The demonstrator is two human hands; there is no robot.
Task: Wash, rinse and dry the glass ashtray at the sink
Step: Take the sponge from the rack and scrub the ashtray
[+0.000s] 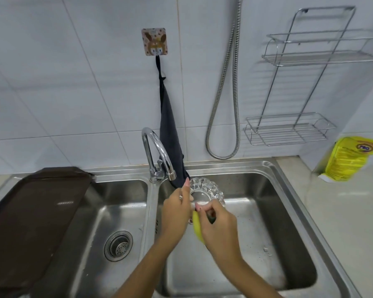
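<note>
The glass ashtray (211, 190), clear with a ribbed rim, is held tilted on edge above the right basin of the steel sink (274, 203). My left hand (174, 214) grips its left rim, one finger pointing up along the glass. My right hand (219, 226) holds a yellow sponge (196, 227) with a dark green side, pressed against the ashtray's lower edge. The chrome faucet (157, 151) arches just left of the ashtray; no water stream is visible.
A dark cloth (169, 125) hangs from a wall hook behind the faucet. A brown tray (30, 216) covers part of the left basin, whose drain strainer (118, 245) shows. A yellow detergent pouch (349, 160) leans on the right counter. A wire rack (289, 130) and a shower hose (224, 104) hang on the wall.
</note>
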